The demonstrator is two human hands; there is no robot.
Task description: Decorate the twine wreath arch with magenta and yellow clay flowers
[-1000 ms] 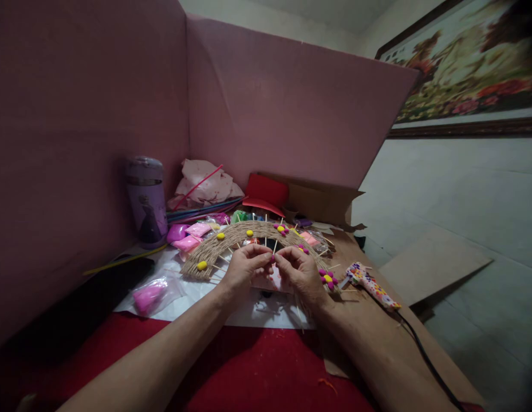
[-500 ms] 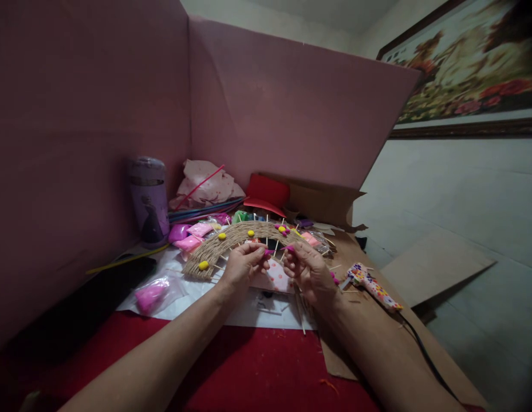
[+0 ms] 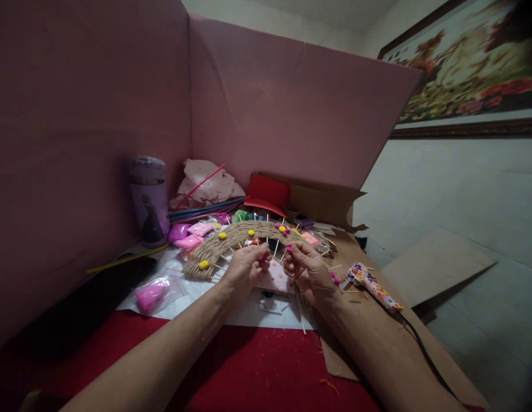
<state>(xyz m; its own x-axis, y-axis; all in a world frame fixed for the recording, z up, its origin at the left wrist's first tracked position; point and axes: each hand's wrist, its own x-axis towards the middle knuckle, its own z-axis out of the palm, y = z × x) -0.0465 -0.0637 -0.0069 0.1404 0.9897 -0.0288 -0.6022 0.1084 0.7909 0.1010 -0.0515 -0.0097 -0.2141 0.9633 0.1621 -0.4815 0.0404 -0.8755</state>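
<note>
My left hand point(image 3: 245, 267) and my right hand point(image 3: 307, 269) are held close together above the table, each pinching a small bit of pink clay between thumb and fingertips. Just behind them lies a curved arch wrapped in tan twine point(image 3: 231, 237), stuck with thin wooden sticks. Yellow clay balls point(image 3: 203, 265) and small pink-and-yellow clay flowers point(image 3: 283, 229) sit on the arch. A white spotted sheet point(image 3: 276, 277) lies under my hands.
A purple bottle point(image 3: 149, 197) stands at the left by the pink board wall point(image 3: 98, 126). Bags of pink clay point(image 3: 153, 293) lie on white paper. A patterned glue gun point(image 3: 371, 284) with a black cord rests to the right on cardboard. Red cloth point(image 3: 257, 366) covers the near table.
The hands first met over one pink piece, then parted, each with a pink bit. My left hand has since curled its fingers in; both stay in about the same place.
</note>
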